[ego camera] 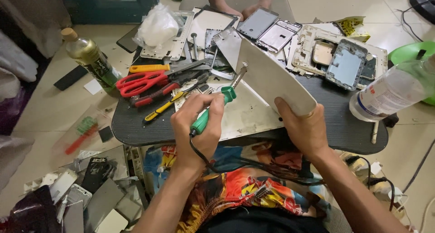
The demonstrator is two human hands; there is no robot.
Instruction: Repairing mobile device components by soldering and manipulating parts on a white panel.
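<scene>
The left hand (199,126) is closed around the green handle of a soldering iron (217,107), its metal tip aimed up at a thin grey-white panel (272,81) that the right hand (304,128) clamps by its near rounded corner, tilting it above the desk (344,124). The panel looks light, stiff and likely to bend or scratch, so the edges seem the safest hold; the iron belongs in the handle only. Right of the right hand lies a clear bottle (392,92) with a white label; far left of the left hand stands a green bottle (88,56) with a cork-coloured cap.
</scene>
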